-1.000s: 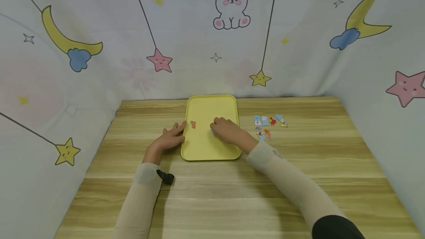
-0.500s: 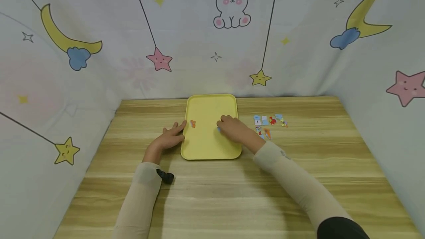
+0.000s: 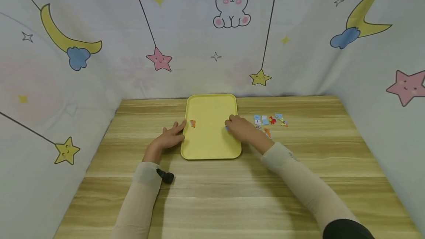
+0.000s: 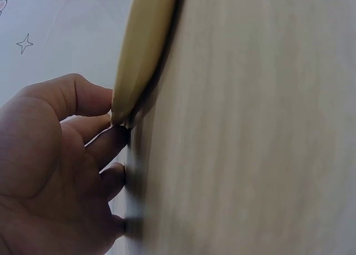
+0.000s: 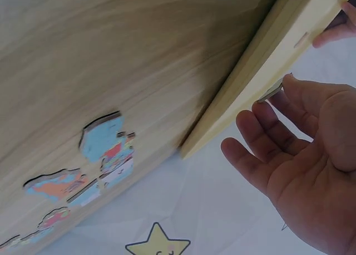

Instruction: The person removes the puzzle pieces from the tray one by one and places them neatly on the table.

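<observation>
A yellow tray (image 3: pixel 210 148) lies at the back of the wooden table. My left hand (image 3: pixel 168 138) rests at its left rim with fingers spread; in the left wrist view the thumb and fingertips touch the tray's side (image 4: pixel 146 46). Over the tray's right part, my right hand (image 3: pixel 245 131) pinches a small puzzle piece (image 5: pixel 271 92) between thumb and fingers; a blue bit of the puzzle piece (image 3: pixel 227 128) shows in the head view. An orange puzzle piece (image 3: pixel 193 124) lies on the tray near the left rim.
Several loose puzzle pieces (image 3: pixel 264 120) lie on the table to the right of the tray, some partly hidden behind the right hand. A printed white cloth (image 3: pixel 199 73) stands behind the table and along both sides. A black device (image 3: pixel 166 177) sits on the left sleeve.
My right hand has moved to the right across the tray, carrying the blue puzzle piece toward the right rim. The left hand, the tray and the orange piece have stayed in place.
</observation>
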The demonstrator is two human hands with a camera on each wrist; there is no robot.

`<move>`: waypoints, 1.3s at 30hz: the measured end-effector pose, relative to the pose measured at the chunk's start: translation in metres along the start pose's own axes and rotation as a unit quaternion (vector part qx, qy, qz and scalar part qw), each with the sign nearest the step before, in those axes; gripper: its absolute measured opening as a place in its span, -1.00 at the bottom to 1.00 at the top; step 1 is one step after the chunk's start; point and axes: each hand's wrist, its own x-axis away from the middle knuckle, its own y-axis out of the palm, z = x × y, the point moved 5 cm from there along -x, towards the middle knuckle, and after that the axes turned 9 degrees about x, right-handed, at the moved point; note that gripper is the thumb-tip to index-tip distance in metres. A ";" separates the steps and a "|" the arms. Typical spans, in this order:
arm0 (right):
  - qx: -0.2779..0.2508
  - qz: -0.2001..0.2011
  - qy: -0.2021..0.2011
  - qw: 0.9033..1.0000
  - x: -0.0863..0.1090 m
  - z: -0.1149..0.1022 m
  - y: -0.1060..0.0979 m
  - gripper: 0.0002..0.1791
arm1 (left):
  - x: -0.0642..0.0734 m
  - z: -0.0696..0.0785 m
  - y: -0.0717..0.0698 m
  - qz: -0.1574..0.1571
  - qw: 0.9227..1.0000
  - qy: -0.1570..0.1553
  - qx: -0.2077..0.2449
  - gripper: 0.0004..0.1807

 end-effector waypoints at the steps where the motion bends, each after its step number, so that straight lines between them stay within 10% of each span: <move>1: -0.008 0.001 0.000 1.000 0.002 0.001 0.000 -0.80 | 0.000 0.000 0.000 0.000 1.000 0.000 -0.001 -0.13; 39: -0.059 0.033 0.043 0.997 0.041 0.038 0.005 -0.68 | 0.000 0.000 0.001 -0.003 1.000 -0.005 0.001 -0.13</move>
